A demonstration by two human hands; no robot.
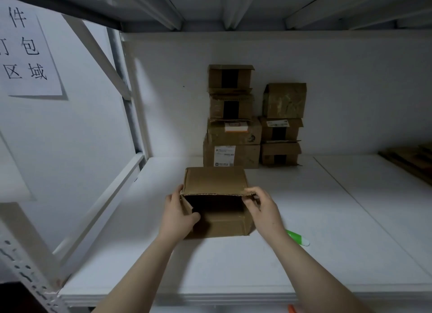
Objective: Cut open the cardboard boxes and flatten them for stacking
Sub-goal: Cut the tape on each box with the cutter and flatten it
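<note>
A brown cardboard box (216,179) lies on its side on the white shelf (327,231), its open end facing me with flaps spread. My left hand (176,213) grips the box's left side flap, thumb inside the opening. My right hand (261,207) pinches the right corner of the top flap's corrugated edge. A green and white cutter (298,238) lies on the shelf just right of my right wrist, partly hidden by it.
Two stacks of taped cardboard boxes (233,116) (281,125) stand against the back wall. Flat brown cardboard (409,160) lies at the far right. A paper sign (25,53) hangs on the left wall beside the white rack frame (131,102). An orange object (292,309) peeks below the shelf edge.
</note>
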